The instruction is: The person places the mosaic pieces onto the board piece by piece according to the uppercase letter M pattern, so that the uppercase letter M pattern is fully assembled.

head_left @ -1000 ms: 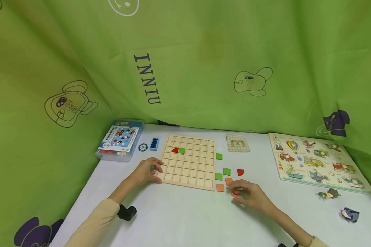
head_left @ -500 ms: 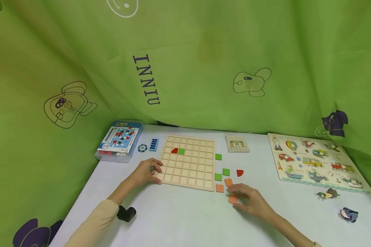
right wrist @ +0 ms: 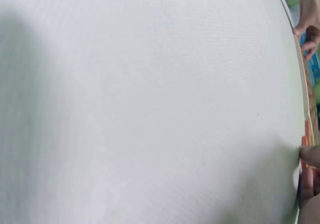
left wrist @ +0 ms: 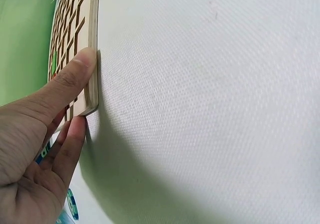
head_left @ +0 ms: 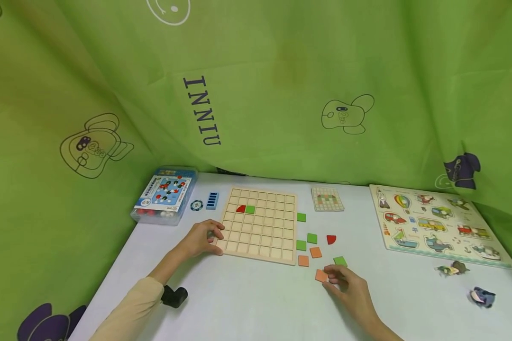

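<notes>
In the head view, a wooden grid board lies on the white table with a red quarter-circle piece and a green square tile side by side in its cells. My left hand grips the board's near left corner; the left wrist view shows the thumb on the near edge and fingers at the left side. To the right of the board, my right hand pinches an orange square tile by its right side, low at the table. Two other orange tiles lie close by.
Several green tiles and a red quarter-circle lie right of the board. A pattern card lies behind them. A vehicle puzzle sits far right, with two loose pieces before it. A boxed molecule set stands back left.
My right hand has drawn slightly back and right, its thumb and fingers closing at the orange tile. A green tile beside the hand has come into view. The left hand keeps its place.
</notes>
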A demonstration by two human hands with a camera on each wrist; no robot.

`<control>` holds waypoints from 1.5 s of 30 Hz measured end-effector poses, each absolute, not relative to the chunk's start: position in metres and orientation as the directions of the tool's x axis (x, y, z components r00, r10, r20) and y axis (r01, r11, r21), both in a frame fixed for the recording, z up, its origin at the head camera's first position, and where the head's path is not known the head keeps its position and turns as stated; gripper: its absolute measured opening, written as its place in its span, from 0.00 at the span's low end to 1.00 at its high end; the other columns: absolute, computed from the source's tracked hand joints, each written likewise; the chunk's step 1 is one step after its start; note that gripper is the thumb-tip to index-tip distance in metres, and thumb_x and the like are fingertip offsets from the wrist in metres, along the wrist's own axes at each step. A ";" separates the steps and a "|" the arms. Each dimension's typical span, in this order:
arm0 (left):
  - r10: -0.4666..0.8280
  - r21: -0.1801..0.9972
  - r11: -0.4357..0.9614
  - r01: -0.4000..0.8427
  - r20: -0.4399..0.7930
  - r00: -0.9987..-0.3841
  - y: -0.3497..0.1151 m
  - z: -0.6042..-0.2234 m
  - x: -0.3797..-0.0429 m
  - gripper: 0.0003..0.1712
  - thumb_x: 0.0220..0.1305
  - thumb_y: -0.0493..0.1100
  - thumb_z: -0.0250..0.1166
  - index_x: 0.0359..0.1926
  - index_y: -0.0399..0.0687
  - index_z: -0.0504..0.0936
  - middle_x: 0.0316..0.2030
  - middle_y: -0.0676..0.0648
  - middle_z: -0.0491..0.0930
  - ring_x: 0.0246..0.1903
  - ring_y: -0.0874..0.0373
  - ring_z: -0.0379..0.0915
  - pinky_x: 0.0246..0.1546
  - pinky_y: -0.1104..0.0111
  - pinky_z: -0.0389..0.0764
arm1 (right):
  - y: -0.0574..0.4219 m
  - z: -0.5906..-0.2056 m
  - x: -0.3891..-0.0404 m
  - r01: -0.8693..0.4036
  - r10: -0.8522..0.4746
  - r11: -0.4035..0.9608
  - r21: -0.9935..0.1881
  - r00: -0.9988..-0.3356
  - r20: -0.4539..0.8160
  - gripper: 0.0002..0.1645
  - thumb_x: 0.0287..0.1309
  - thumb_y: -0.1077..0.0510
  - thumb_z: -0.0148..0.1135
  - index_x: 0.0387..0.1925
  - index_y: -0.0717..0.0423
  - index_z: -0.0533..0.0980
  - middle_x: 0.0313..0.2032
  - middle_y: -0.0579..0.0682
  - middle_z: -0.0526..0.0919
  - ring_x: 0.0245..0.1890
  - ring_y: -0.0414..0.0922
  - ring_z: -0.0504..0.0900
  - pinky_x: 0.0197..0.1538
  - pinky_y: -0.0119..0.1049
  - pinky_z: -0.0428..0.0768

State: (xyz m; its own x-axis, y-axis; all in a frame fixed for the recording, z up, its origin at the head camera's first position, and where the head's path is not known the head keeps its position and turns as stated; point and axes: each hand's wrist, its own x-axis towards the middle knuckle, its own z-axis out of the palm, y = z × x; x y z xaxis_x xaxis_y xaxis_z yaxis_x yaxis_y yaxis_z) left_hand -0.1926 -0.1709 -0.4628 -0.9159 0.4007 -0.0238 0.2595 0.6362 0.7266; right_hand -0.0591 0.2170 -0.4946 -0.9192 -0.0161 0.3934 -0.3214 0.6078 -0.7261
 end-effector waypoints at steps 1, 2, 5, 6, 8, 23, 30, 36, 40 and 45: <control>0.400 0.727 0.636 0.258 -0.025 -0.916 -0.171 -0.463 -0.193 0.16 0.37 0.34 0.80 0.29 0.43 0.83 0.51 0.43 0.77 0.58 0.41 0.67 0.49 0.62 0.81 | 0.217 -0.495 -0.059 -0.304 -0.004 0.591 -0.747 -0.927 0.375 0.22 0.34 0.75 0.74 0.37 0.63 0.79 0.36 0.51 0.85 0.30 0.37 0.82 0.37 0.21 0.80; 0.399 0.729 0.635 0.256 -0.026 -0.916 -0.171 -0.463 -0.193 0.16 0.37 0.34 0.80 0.29 0.43 0.83 0.51 0.43 0.77 0.58 0.41 0.67 0.49 0.62 0.81 | 0.217 -0.495 -0.058 -0.285 0.006 0.572 -0.769 -0.936 0.351 0.22 0.36 0.76 0.74 0.38 0.63 0.80 0.36 0.51 0.85 0.30 0.37 0.82 0.37 0.22 0.80; 0.397 0.734 0.631 0.251 -0.027 -0.918 -0.171 -0.464 -0.193 0.16 0.37 0.34 0.80 0.29 0.43 0.83 0.51 0.43 0.77 0.58 0.41 0.68 0.48 0.63 0.81 | 0.219 -0.494 -0.059 -0.217 0.032 0.509 -0.833 -0.962 0.270 0.20 0.40 0.76 0.71 0.39 0.64 0.80 0.38 0.53 0.85 0.31 0.37 0.82 0.38 0.24 0.82; 0.397 0.734 0.631 0.253 -0.025 -0.917 -0.170 -0.464 -0.193 0.16 0.37 0.34 0.80 0.29 0.43 0.83 0.51 0.43 0.77 0.58 0.41 0.68 0.48 0.63 0.81 | 0.219 -0.493 -0.059 -0.189 0.042 0.489 -0.851 -0.970 0.239 0.19 0.40 0.76 0.71 0.39 0.64 0.80 0.38 0.53 0.85 0.32 0.37 0.82 0.39 0.24 0.82; 0.398 0.733 0.631 0.255 -0.023 -0.917 -0.170 -0.464 -0.193 0.16 0.36 0.34 0.80 0.29 0.43 0.83 0.51 0.43 0.77 0.58 0.41 0.68 0.48 0.62 0.81 | 0.221 -0.491 -0.060 -0.135 0.061 0.474 -0.870 -0.981 0.185 0.19 0.42 0.75 0.70 0.40 0.64 0.80 0.38 0.54 0.85 0.32 0.36 0.82 0.39 0.24 0.82; 0.381 0.736 0.639 0.222 -0.053 -0.923 -0.169 -0.462 -0.194 0.16 0.36 0.33 0.80 0.28 0.43 0.82 0.51 0.44 0.77 0.58 0.42 0.67 0.46 0.66 0.82 | 0.232 -0.466 -0.103 -0.172 0.077 0.510 -0.843 -0.967 0.244 0.18 0.44 0.71 0.71 0.42 0.67 0.81 0.38 0.59 0.86 0.34 0.40 0.84 0.36 0.20 0.80; 0.381 0.733 0.643 0.224 -0.053 -0.923 -0.169 -0.461 -0.193 0.16 0.36 0.33 0.80 0.28 0.43 0.82 0.51 0.44 0.77 0.58 0.42 0.68 0.46 0.66 0.82 | 0.227 -0.467 -0.139 -0.108 0.088 0.495 -0.862 -0.981 0.174 0.17 0.50 0.70 0.68 0.44 0.69 0.80 0.41 0.61 0.85 0.36 0.46 0.85 0.37 0.19 0.78; 0.377 0.725 0.651 0.225 -0.051 -0.925 -0.169 -0.460 -0.194 0.16 0.36 0.34 0.80 0.28 0.44 0.82 0.51 0.44 0.77 0.58 0.43 0.68 0.47 0.64 0.81 | 0.214 -0.469 -0.167 -0.062 0.103 0.465 -0.883 -0.987 0.124 0.17 0.52 0.69 0.68 0.46 0.69 0.79 0.43 0.63 0.84 0.40 0.52 0.84 0.36 0.19 0.78; 0.372 0.730 0.648 0.220 -0.051 -0.927 -0.169 -0.459 -0.194 0.16 0.36 0.33 0.80 0.27 0.43 0.82 0.51 0.45 0.77 0.58 0.43 0.68 0.47 0.65 0.81 | 0.202 -0.470 -0.180 -0.069 0.092 0.443 -0.894 -0.988 0.122 0.17 0.52 0.70 0.67 0.46 0.70 0.79 0.43 0.64 0.83 0.41 0.54 0.83 0.37 0.19 0.78; 0.374 0.720 0.658 0.221 -0.058 -0.926 -0.168 -0.460 -0.193 0.16 0.36 0.34 0.80 0.28 0.43 0.82 0.52 0.45 0.77 0.58 0.43 0.68 0.48 0.64 0.81 | 0.185 -0.470 -0.194 -0.096 0.078 0.440 -0.893 -0.986 0.144 0.16 0.51 0.72 0.67 0.45 0.69 0.80 0.42 0.63 0.84 0.41 0.56 0.83 0.38 0.20 0.79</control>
